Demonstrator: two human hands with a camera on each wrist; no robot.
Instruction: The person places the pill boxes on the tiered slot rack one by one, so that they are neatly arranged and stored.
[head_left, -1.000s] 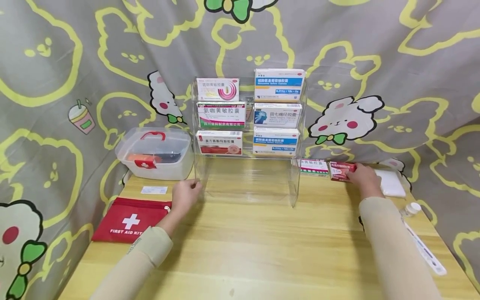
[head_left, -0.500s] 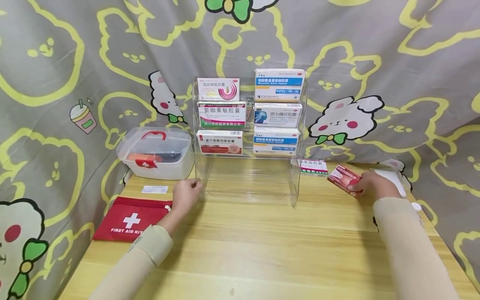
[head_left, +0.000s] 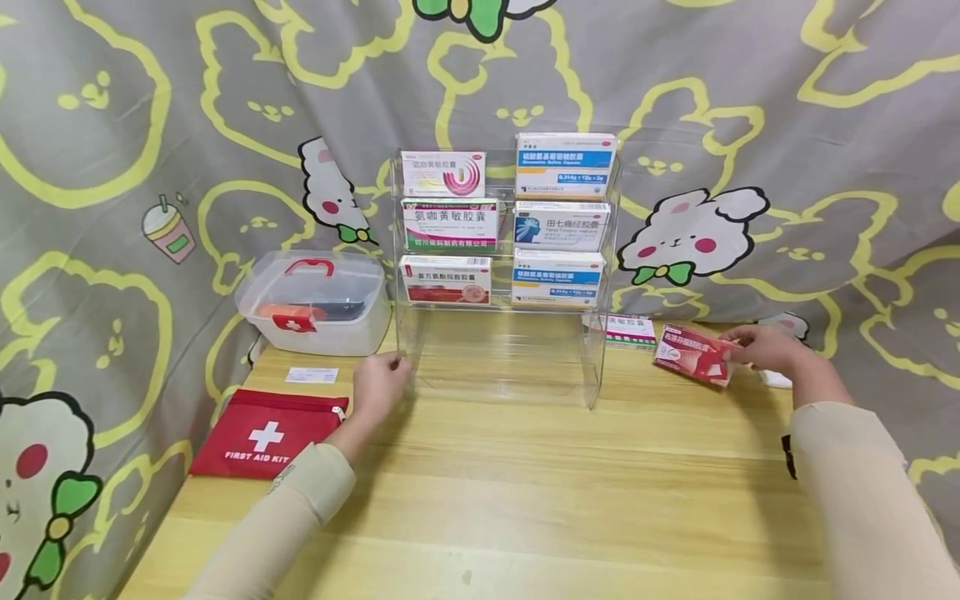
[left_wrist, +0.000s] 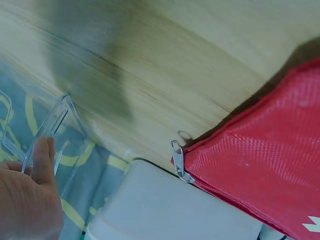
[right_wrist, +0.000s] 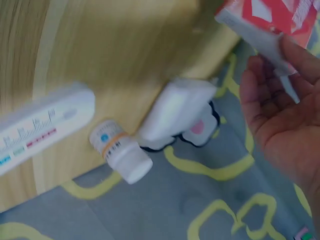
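My right hand (head_left: 783, 353) pinches a red medicine box (head_left: 692, 355) by its right end, tilted above the back right of the table. In the right wrist view, the thumb and fingers of the right hand (right_wrist: 287, 112) hold the end of the red medicine box (right_wrist: 280, 17). At the left side of a clear acrylic display rack (head_left: 498, 307), my left hand (head_left: 379, 388) grips the upright side panel. The left wrist view shows the left hand (left_wrist: 37, 200) with its fingers around the clear panel. Medicine boxes, such as a blue-and-white one (head_left: 557, 279), stand in two columns on the rack's tiers.
A pink-and-green medicine box (head_left: 630, 330) lies right of the rack. To the left are a clear lidded first aid box (head_left: 337, 333), a small white card (head_left: 311, 375) and a red first aid pouch (head_left: 262, 433). The right wrist view holds a thermometer (right_wrist: 47, 125), pill bottle (right_wrist: 120, 150) and white packet (right_wrist: 175, 107).
My right hand has lifted the red medicine box from its place beside the pink-and-green one and turned it at a slant. The hand has shifted right; the left hand stays on the rack.
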